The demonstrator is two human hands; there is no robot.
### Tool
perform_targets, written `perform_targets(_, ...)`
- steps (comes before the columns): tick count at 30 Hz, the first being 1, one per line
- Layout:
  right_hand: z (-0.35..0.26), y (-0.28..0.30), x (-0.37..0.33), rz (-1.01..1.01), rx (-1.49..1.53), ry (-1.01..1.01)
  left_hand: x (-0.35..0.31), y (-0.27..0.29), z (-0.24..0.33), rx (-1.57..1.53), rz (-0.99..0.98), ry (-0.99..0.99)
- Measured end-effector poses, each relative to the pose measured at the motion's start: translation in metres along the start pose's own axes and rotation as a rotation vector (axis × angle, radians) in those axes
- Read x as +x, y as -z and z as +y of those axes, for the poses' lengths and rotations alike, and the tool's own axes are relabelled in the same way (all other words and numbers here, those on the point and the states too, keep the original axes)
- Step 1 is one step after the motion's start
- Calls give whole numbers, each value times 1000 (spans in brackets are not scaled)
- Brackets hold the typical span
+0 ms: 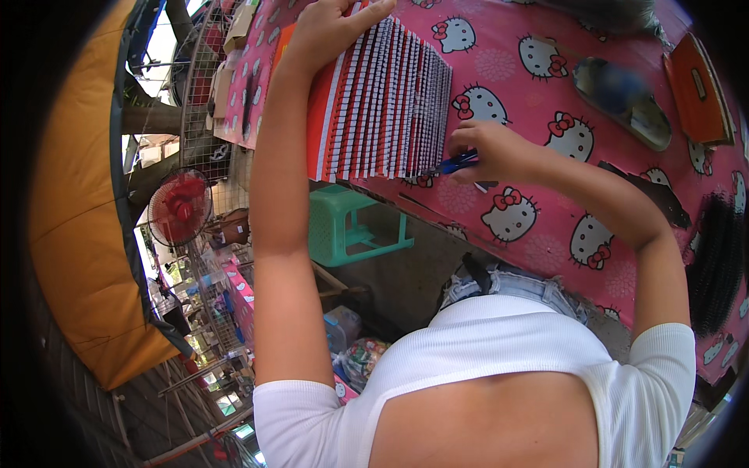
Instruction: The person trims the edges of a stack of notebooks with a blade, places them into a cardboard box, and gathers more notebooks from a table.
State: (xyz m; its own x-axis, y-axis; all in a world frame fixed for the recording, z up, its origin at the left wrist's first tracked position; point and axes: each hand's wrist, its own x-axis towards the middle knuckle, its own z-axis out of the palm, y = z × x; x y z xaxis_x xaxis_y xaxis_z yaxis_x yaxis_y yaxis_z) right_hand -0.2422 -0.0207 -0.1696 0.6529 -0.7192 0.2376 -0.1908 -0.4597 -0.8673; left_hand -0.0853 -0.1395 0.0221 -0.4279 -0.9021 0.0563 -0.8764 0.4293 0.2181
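A thick stack of spiral notebooks (382, 101) with red covers stands on the table, its bound edges fanned out toward me. At the stack's far left end is my left hand (331, 31), its thumb laid over the notebooks; the top of the picture cuts off its other fingers. Closed round a blue-handled hand tool, my right hand (491, 152) is at the near right corner of the stack. The blue-handled tool (456, 162) points left at the lower end of a binding. Its small jaws are too fine to make out, so I cannot tell whether they touch the wire.
A pink tablecloth (538, 226) printed with white cat faces covers the table. On the right lie a slipper-shaped item (624, 101), an orange-red pouch (702, 93) and black coils (714, 265). Below the table edge stands a green stool (339, 226); a red fan (179, 204) is at left.
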Motion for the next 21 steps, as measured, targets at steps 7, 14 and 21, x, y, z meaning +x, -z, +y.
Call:
perform_targets(7, 3, 13, -2, -7, -111, 16, -1, 0, 0, -16, -10, 5)
perform_targets(14, 3, -6, -6, 102, -210, 35, 0, 1, 2, -23, -8, -4)
perform_targets(21, -12, 4, -4, 66, -177, -3, -2, 2, 3, -6, -12, 29)
